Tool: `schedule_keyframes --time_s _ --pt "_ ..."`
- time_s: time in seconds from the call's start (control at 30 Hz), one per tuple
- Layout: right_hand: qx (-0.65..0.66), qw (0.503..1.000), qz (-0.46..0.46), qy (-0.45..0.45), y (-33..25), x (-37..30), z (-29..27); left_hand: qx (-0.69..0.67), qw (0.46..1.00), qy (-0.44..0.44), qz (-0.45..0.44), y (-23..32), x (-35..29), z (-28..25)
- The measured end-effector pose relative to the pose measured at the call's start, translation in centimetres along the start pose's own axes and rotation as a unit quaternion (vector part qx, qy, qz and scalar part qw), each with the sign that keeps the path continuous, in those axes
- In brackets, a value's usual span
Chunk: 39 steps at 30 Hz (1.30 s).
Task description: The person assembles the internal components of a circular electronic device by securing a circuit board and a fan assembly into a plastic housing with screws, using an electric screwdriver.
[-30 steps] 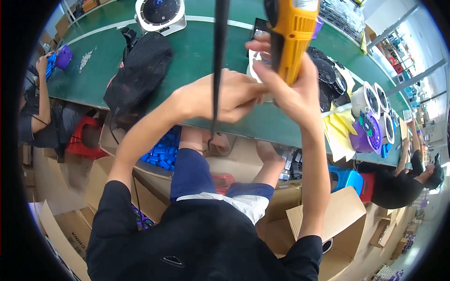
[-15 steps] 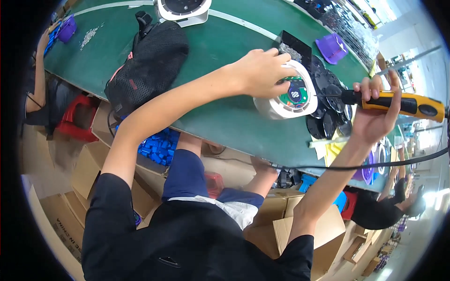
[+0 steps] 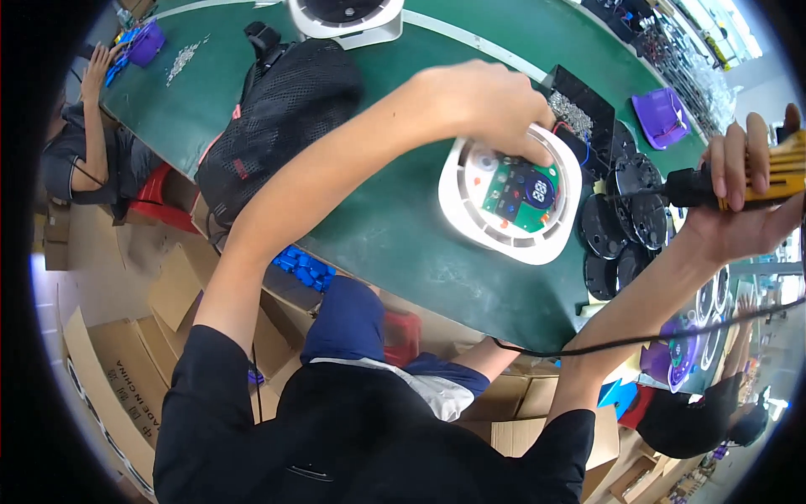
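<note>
Forearm (image 3: 336,172) and left hand (image 3: 495,105) extend from the lower left, the wrist bent and the knuckles raised over the far rim of a white housing (image 3: 470,227), which sits on the green workbench (image 3: 395,218) between the two hands. One digit reaches inside the ring, over the circuit board (image 3: 495,189); the other fingers are partly hidden, so whether they clamp the rim cannot be told. Right hand (image 3: 743,231): fingers curl around a yellow-and-black power screwdriver (image 3: 782,181), its nose directed left toward the housing but apart from it. Markings: a round dark display (image 3: 539,191) shows lit white characters; a black mesh bag (image 3: 285,118) bears a small red label (image 3: 241,170); dark printed lettering runs slantwise along a brown carton (image 3: 130,353), lower left.
</note>
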State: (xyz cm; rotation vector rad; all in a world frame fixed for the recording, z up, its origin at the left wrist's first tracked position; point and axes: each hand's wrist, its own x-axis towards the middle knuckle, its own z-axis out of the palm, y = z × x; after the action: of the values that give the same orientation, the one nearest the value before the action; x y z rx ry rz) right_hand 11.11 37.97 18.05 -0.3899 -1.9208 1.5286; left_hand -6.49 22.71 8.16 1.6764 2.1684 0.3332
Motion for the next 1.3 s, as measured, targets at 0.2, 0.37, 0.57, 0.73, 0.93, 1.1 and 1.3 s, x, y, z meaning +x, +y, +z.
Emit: schedule_keyframes --time_s 0.2,0.37,0.57,0.73,0.93,1.1,1.3 --pt "0.134 0.967 -0.180 -0.118 3.8 -0.1 -1.1 0.108 0.988 -0.081 -0.069 1.1 2.6 -1.1" --pt "0.297 0.912 -0.133 -0.249 4.5 0.9 -0.5 -0.065 0.987 -0.141 0.045 -0.8 4.3 0.2" --pt "0.284 0.894 -0.088 -0.335 5.1 0.9 1.0 -0.099 0.975 -0.190 0.062 -0.6 4.7 -0.7" --pt "0.294 0.867 -0.082 -0.394 5.5 0.9 2.1 -0.135 0.954 -0.234 0.127 -1.9 4.8 -1.5" --pt "0.307 0.834 -0.088 -0.450 5.8 1.1 3.0 -0.139 0.951 -0.259 0.094 -1.5 4.9 -1.8" --pt "0.315 0.805 -0.097 -0.493 5.8 1.2 2.8 -0.169 0.944 -0.265 0.098 -1.9 5.0 -1.7" --pt "0.324 0.769 -0.107 -0.540 5.9 1.9 1.8 -0.175 0.942 -0.267 0.103 -1.9 5.2 -1.5"
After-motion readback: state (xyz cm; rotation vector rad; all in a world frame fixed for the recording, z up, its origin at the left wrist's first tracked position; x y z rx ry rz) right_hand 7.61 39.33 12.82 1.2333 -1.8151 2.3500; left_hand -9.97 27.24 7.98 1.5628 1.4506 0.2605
